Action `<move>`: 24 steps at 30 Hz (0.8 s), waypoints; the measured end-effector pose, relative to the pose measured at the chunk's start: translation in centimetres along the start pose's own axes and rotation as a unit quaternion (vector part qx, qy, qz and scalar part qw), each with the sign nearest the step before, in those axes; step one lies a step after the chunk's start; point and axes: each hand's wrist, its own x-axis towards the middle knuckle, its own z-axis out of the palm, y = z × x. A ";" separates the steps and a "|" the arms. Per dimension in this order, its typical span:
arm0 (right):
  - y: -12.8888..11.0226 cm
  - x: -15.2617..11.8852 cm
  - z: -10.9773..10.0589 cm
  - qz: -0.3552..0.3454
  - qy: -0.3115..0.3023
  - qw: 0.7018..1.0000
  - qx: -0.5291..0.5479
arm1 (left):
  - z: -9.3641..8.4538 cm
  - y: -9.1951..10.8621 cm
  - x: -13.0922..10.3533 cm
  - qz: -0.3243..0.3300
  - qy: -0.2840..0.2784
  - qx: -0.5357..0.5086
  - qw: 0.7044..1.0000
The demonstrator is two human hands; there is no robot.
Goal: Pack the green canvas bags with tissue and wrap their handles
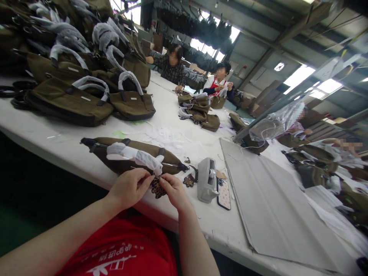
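At the table's near edge, my left hand [129, 189] and my right hand [174, 190] meet over a flower-shaped leopard-print bag charm [157, 189]. Both are closed in a pinch at the charm's upper end; the small fastening between the fingertips is too hidden to make out. Right behind them an olive-green handbag [172, 160] lies with its zip facing up. White wrapping [135, 154] covers its handle, whose end reaches down to my fingers. A second leopard-print charm [189, 180] with a dark strap rests on the table to the right.
A grey tape dispenser [207, 180] and a phone [224, 194] lie right of my hands. Large grey cardboard [267, 207] covers the table's right side. Finished-looking handbags [71, 101] pile up at left. Two people [220, 84] work across the table, with more bags [198, 111] before them.
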 end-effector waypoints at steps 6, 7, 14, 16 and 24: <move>-2.0 -1.2 1.2 -0.058 0.096 0.972 -0.208 | 0.0 0.0 0.2 -0.024 0.025 0.001 0.999; -2.3 -1.5 1.3 -0.089 0.144 0.952 -0.257 | -0.3 0.0 0.1 -0.026 0.048 -0.009 0.998; -3.0 -1.7 1.8 -0.158 0.084 0.954 -0.239 | -1.8 0.5 -0.6 -0.033 -0.004 -0.188 0.982; -2.9 -1.3 1.8 -0.150 0.085 0.959 -0.223 | -1.5 0.4 -0.7 -0.063 -0.004 -0.214 0.975; -3.4 -1.2 1.3 -0.108 0.052 0.985 -0.128 | 0.7 -0.5 -1.1 -0.103 0.027 -0.004 0.994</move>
